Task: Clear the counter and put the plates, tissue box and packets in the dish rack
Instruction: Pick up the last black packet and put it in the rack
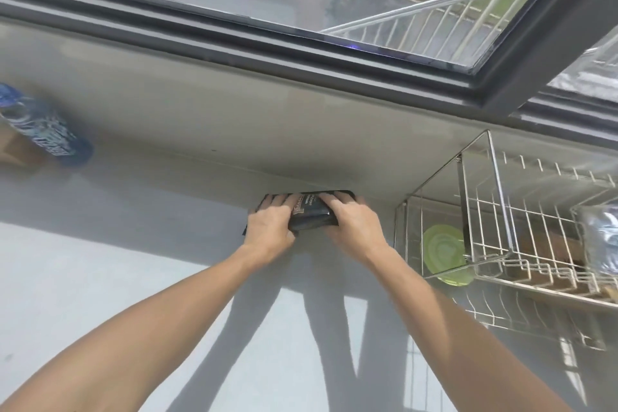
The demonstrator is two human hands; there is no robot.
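A black packet (pixel 309 211) with pale lettering lies on the grey counter (pixel 133 278) against the back wall. My left hand (pixel 269 224) grips its left side and my right hand (pixel 354 226) grips its right side, fingers curled over the far edge. The metal dish rack (pixel 495 221) stands to the right, a short way from my right hand. A green plate (pixel 443 251) stands upright in its left end. A silver packet (pixel 600 237) lies in the rack at the far right. A blue packet (pixel 43 125) lies at the counter's far left, blurred.
A dark-framed window (pixel 301 43) runs along the wall above the counter, its right pane swung open above the rack. A brown object (pixel 13 150) sits under the blue packet at the left edge. Shadows of my arms fall across the counter's middle.
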